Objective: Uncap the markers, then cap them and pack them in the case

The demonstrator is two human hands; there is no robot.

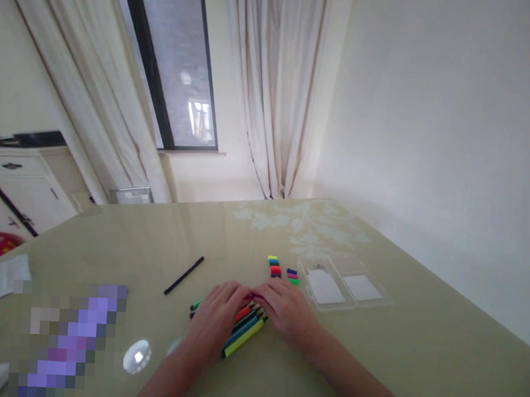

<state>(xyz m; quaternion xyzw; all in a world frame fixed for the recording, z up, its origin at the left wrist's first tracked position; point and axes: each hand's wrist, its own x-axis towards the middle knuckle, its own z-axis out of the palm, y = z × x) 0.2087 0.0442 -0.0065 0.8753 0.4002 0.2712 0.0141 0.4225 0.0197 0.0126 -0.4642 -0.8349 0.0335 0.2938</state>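
My left hand [214, 319] and my right hand [289, 309] meet over a row of markers, fingertips pinched close together. Between them shows a bit of a dark pink marker [250, 296], mostly hidden by the fingers. Under the hands lie several uncapped markers side by side, among them a yellow marker [245, 338], a blue marker [240, 333] and a red marker [243, 313]. The ends of a green marker [196, 305] poke out left of my left hand. Just beyond the right fingers, coloured marker caps [274, 264] stand in two short rows, one including a green cap [293, 281].
An open clear plastic case [350, 306] with white inserts lies right of the caps. A black pen [184, 275] lies to the left. Nearer me are a round clear glass-like disc [137, 356] and a blurred purple item [77, 337]. The table [417, 348] meets a wall at right.
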